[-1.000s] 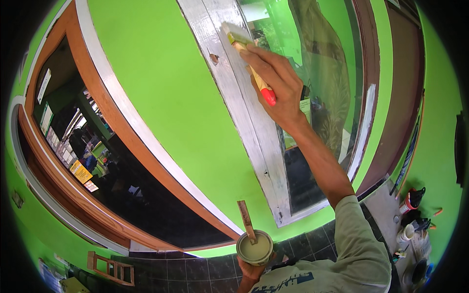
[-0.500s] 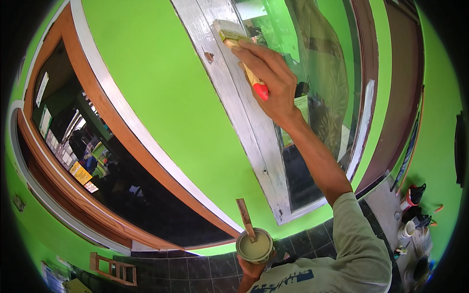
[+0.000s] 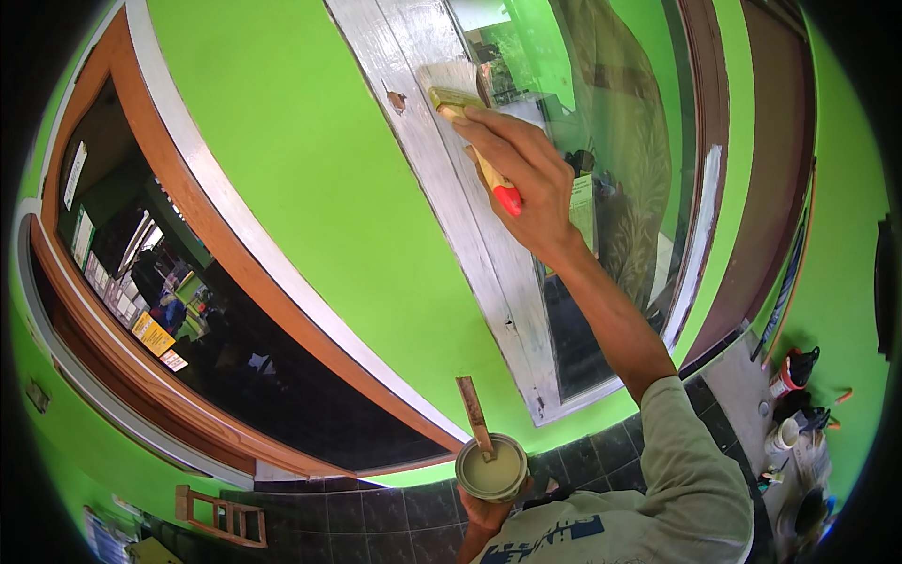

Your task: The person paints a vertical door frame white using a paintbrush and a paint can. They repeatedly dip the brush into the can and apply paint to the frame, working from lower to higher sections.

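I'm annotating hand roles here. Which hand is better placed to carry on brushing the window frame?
Right. The right hand grips the paintbrush against the window frame; the left hand supports the paint can below.

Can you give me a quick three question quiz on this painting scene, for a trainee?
1. True or false: the right hand presses a paintbrush against the white window frame.
2. What stands in the paint can held up by the left hand?
A. a roller
B. a wooden stir stick
C. a second brush
3. Fill in: the wall around the frame is bright ____.

Key
1. True; the bristles lie on the frame's upper part.
2. B; the stir stick leans out of the pale paint.
3. Green.
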`<state>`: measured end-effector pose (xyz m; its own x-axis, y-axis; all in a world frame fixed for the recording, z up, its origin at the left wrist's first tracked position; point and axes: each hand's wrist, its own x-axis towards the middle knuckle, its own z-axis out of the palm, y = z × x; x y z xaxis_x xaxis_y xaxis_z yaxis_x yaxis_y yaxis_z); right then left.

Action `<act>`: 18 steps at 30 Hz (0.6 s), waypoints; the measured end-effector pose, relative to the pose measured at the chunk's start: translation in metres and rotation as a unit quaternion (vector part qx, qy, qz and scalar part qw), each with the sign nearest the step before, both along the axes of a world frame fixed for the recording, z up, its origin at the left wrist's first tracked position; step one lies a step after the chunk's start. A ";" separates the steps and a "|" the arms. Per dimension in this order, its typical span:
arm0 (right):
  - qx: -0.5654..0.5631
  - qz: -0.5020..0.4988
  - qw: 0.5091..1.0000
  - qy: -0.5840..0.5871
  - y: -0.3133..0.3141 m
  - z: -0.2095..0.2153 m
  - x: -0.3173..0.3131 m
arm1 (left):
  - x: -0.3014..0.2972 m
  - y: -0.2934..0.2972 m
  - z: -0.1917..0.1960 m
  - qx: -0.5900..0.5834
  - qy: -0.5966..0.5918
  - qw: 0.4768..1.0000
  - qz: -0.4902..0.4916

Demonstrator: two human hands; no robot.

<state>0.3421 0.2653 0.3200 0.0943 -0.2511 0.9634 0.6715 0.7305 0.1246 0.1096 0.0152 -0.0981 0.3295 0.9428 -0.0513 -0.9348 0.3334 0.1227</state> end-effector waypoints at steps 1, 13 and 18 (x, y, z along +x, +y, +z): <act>-0.002 0.004 1.000 0.003 -0.006 -0.001 0.000 | 0.002 -0.001 0.003 0.003 -0.007 1.000 0.002; -0.026 0.025 0.999 0.007 -0.014 -0.022 -0.003 | 0.004 -0.001 0.018 -0.032 0.075 0.996 0.037; -0.034 0.027 0.999 0.011 -0.017 -0.031 -0.004 | 0.005 -0.002 0.021 -0.006 0.052 0.998 0.020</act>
